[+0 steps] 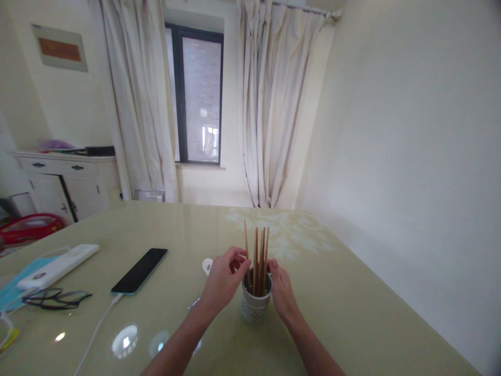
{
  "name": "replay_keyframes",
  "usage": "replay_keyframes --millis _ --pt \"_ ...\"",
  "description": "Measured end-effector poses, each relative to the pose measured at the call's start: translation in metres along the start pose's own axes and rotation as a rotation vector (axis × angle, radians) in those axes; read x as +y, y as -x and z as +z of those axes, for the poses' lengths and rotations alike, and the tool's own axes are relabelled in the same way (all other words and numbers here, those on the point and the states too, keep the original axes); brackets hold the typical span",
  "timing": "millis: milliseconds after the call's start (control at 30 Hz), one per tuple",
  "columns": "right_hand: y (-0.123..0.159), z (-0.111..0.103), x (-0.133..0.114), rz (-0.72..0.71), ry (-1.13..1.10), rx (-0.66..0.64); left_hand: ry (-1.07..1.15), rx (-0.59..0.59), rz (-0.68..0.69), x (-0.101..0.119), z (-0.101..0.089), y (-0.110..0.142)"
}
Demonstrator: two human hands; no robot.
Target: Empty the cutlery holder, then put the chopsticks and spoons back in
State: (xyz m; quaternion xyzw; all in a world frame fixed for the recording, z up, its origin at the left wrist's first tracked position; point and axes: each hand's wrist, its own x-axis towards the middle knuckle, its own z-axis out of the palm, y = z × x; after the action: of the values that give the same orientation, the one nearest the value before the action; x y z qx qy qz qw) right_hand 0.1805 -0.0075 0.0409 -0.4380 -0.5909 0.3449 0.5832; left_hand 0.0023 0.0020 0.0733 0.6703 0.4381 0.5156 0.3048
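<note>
A light grey chopstick holder with small holes in its wall stands upright on the table. Several wooden chopsticks rise out of it. With thumb and fingers my left hand pinches one chopstick at the holder's left side, its lower end inside the holder. My right hand is closed against the holder's right side near the rim, its fingers partly hidden behind. Just behind my left wrist lies a spoon with a white end, most of it covered by the hand.
On the glossy green table to the left lie a black phone with a white cable, a white power strip or power bank, glasses and a blue mask. A wall borders the table's right side.
</note>
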Motion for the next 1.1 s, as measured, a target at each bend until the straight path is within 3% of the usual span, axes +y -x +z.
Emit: replay_keyframes --millis 200,467,600,700,767,867,933,1100 --pt "0.003 0.003 0.003 -0.010 -0.005 -0.019 -0.197 -0.010 -0.032 -0.007 0.010 0.005" --pt "0.004 0.003 0.004 -0.025 -0.002 -0.043 -0.065 0.015 -0.079 -0.012 0.016 0.005" --pt "0.003 0.000 0.006 -0.030 0.040 -0.029 -0.100 0.070 -0.146 -0.030 -0.010 -0.003" --pt "0.002 -0.001 0.008 -0.030 0.052 -0.026 -0.486 0.115 -0.211 -0.050 -0.042 -0.005" --pt "0.001 -0.002 0.009 -0.030 0.053 -0.029 -0.749 0.074 -0.328 -0.061 -0.059 -0.003" --pt "0.001 -0.003 0.009 -0.025 0.044 -0.030 -0.940 -0.007 -0.461 -0.068 -0.067 0.002" --pt "0.001 -0.003 0.008 -0.018 0.027 -0.032 -0.972 -0.019 -0.431 -0.066 -0.062 0.004" --pt "-0.001 -0.003 0.007 0.025 -0.033 -0.039 -0.908 0.110 -0.090 -0.051 -0.041 0.007"
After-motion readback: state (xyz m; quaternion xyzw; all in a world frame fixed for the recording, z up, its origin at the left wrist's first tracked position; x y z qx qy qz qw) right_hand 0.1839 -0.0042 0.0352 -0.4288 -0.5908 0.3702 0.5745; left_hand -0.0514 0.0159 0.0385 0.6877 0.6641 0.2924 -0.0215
